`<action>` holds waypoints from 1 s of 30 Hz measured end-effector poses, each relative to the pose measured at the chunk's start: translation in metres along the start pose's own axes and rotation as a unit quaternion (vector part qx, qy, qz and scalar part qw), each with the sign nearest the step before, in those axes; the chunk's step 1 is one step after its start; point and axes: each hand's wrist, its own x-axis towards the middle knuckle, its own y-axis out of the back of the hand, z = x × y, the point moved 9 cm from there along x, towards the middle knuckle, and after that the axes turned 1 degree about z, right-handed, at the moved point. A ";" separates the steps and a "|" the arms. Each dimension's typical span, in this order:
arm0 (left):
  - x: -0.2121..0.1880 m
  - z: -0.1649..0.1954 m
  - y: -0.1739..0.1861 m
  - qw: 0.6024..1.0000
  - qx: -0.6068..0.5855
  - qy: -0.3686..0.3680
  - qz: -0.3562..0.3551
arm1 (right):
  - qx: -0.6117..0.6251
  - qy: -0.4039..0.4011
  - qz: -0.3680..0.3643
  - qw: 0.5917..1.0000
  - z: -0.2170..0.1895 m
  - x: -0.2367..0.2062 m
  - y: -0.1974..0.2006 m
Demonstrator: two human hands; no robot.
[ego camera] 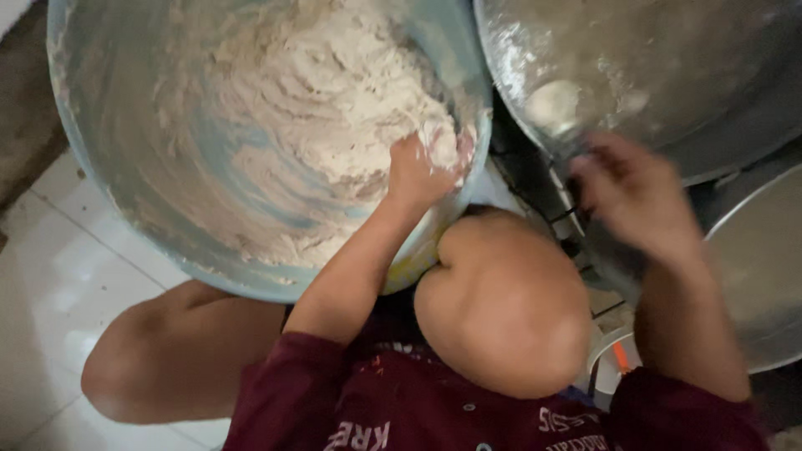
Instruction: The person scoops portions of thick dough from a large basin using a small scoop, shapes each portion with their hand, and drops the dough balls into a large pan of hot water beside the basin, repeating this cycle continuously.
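Observation:
A large light-blue plastic basin (pixel 109 167) fills the upper left, its inside smeared with pale flour dough (pixel 326 108). My left hand (pixel 418 171) is dug into the dough at the basin's near right side, fingers closed around a clump and partly buried. My right hand (pixel 635 196) is blurred, fingers apart, hovering at the lower rim of a big metal pan (pixel 668 67) dusted with flour. It holds nothing that I can see.
My bare knees (pixel 501 309) sit between the basin and the pan, with a second knee (pixel 167 359) lower left. Another metal pan (pixel 760 276) lies at the right edge. White floor tiles (pixel 58 276) show at left. My sleeves are dark red.

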 end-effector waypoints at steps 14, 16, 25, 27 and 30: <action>0.017 -0.007 -0.024 0.992 0.078 0.062 -0.076 | 0.116 -0.030 -0.194 0.974 -0.031 0.004 -0.068; 0.023 -0.014 -0.021 0.993 0.065 0.052 -0.085 | 0.143 -0.040 -0.179 0.973 -0.018 0.009 -0.061; 0.010 -0.049 -0.007 0.979 0.042 0.189 -0.057 | -0.185 0.110 0.111 0.970 -0.002 0.021 0.041; 0.015 -0.034 -0.002 0.993 -0.020 0.108 -0.031 | -0.215 0.065 0.131 0.966 0.007 0.023 0.053; 0.018 -0.024 0.000 0.998 -0.026 0.058 -0.012 | -0.175 0.063 0.115 0.976 0.009 0.023 0.055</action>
